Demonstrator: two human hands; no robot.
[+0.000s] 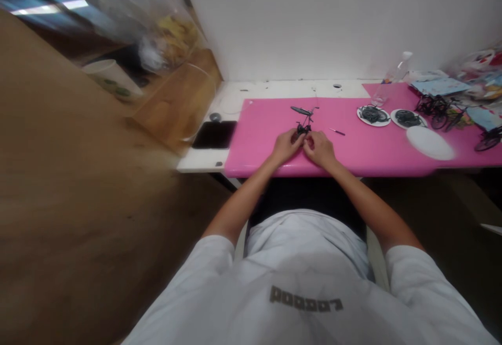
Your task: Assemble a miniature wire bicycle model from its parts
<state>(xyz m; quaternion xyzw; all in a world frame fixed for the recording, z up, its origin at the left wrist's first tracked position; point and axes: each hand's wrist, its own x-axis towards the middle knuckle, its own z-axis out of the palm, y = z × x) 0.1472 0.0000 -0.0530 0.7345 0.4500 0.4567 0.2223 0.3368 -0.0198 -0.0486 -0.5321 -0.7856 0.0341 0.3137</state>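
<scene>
A small black model bicycle (305,120) is held just above the pink mat (266,125), its one visible wheel pointing away from me. My left hand (288,144) is closed on its near end from the left. From the right, my right hand (318,147) is closed at the same near end, its fingertips close to those of the left. The fingers hide that part of the bicycle, and any small part between them is too small to make out. A thin screwdriver (337,131) with a dark handle lies to the right of my right hand.
White plates with black bicycle parts (373,115) (408,118) and a bare white plate (430,142) are at the right. Several model bicycles (439,110) stand beyond, near a clear bottle (392,78). A dark phone-like slab (215,135) lies left.
</scene>
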